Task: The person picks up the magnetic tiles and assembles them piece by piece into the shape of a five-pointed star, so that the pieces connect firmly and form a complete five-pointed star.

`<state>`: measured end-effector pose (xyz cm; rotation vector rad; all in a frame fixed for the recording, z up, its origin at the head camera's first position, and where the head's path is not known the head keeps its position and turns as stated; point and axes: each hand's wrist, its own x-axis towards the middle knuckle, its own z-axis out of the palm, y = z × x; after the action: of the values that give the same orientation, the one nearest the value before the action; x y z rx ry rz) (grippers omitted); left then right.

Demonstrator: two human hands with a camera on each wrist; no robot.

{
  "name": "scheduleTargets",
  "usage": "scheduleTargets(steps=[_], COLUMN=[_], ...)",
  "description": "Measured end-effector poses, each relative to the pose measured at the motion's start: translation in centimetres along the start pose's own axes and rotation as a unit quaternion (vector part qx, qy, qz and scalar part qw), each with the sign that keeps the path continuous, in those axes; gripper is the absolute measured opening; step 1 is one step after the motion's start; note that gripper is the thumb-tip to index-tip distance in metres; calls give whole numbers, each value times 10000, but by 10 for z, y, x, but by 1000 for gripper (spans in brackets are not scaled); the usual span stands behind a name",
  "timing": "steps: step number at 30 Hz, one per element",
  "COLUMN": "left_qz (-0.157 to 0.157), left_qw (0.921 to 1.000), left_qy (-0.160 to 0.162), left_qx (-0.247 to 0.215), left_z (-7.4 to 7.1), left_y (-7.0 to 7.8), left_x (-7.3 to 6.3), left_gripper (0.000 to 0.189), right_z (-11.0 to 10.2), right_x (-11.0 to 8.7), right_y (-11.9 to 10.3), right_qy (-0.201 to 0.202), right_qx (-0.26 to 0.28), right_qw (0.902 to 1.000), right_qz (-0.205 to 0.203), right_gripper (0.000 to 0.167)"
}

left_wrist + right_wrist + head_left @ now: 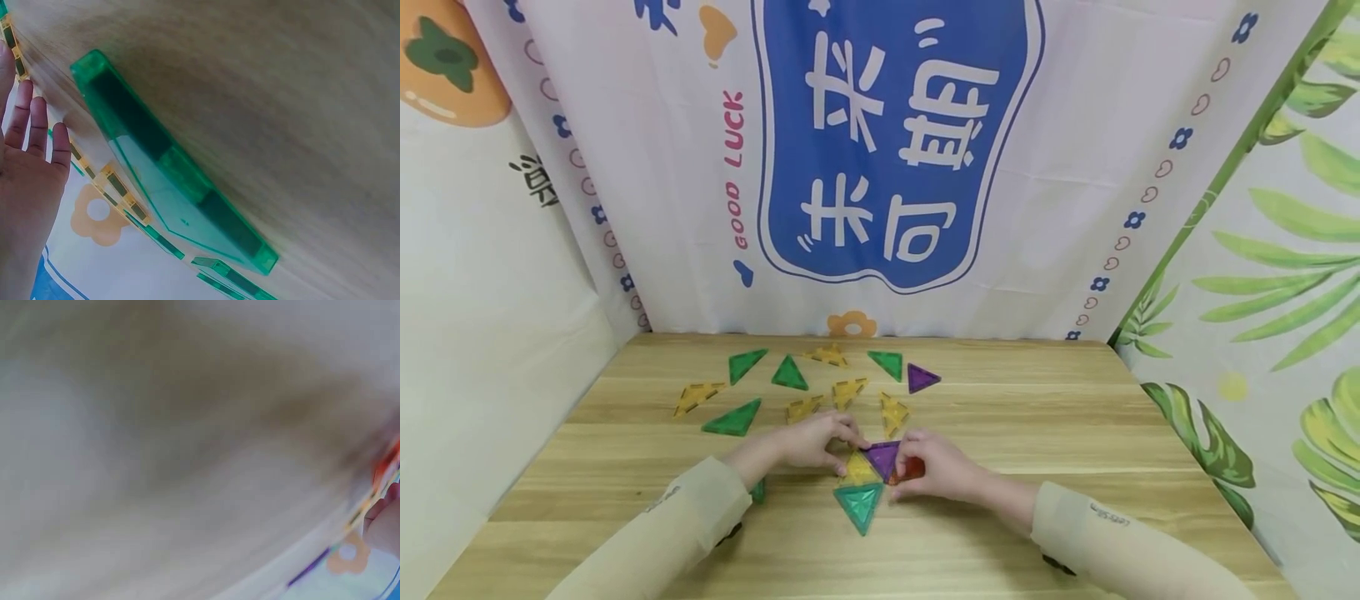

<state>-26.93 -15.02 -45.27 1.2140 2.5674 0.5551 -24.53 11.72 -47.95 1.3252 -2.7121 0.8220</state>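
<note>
While gripping red tile (914,469) with right hand (943,468), lower centre of frame, pinches yellow tile (859,472) with left hand (818,439).

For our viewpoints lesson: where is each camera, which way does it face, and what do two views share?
Head: on the head, facing forward and down at the table and printed cloth; left hand, right hand and sleeves show.
Left wrist: on that wrist, facing a near green tile; part of the left hand shows.
Right wrist: on that wrist, facing a blurred surface; part of the right hand shows.
Head and left wrist views share the orange flower.
</note>
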Motion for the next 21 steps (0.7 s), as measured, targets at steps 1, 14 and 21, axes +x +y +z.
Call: scheduleTargets(steps=[1,14,21], left_qz=[1,15,-31], left_qw=[10000,10000,10000], left_qy=[0,76,71], left_qx=[-7,-21,16], left_z=[0,3,5], left_y=[0,-6,-7], left_x=[0,0,1], left_gripper=[48,48,48], right_z=[-4,-55,-61], right_x=[0,29,44], right_y=[3,56,84], right_qy=[3,461,468], right_qx=[27,-494,-596], right_qw=[10000,9958,9896], right_qz=[60,623,1221], right_gripper=[30,34,47])
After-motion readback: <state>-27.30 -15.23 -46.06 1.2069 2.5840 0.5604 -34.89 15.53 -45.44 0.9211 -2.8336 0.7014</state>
